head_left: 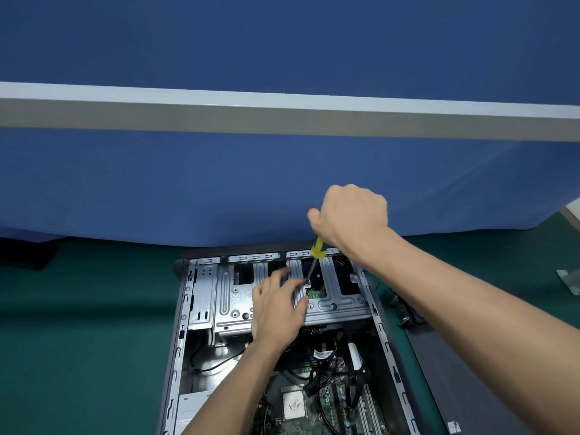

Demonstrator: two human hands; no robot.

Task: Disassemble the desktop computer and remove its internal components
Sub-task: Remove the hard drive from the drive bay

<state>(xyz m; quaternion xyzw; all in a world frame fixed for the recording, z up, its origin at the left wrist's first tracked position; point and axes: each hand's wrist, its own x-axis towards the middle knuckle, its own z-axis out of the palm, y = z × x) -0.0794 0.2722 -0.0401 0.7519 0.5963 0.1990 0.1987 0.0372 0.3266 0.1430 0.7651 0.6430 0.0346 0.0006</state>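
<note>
An open desktop computer case (180,324) lies flat on the green mat. At its far end sits a silver metal drive cage (342,306). My right hand (351,215) grips a yellow-handled screwdriver (317,248) from above; its tip meets a screw (307,281) on the cage top. My left hand (276,309) rests on the cage just left of the screw, fingers spread and lightly bent. Nearer to me, the green motherboard (326,400) with a bare CPU (293,405) and black cables (326,368) shows inside the case.
A blue partition wall (219,189) with a grey rail stands right behind the case. A dark side panel (464,372) lies on the mat to the right, with a small black part (405,312) and a metal bracket (569,281) beyond. A black object (25,252) sits far left.
</note>
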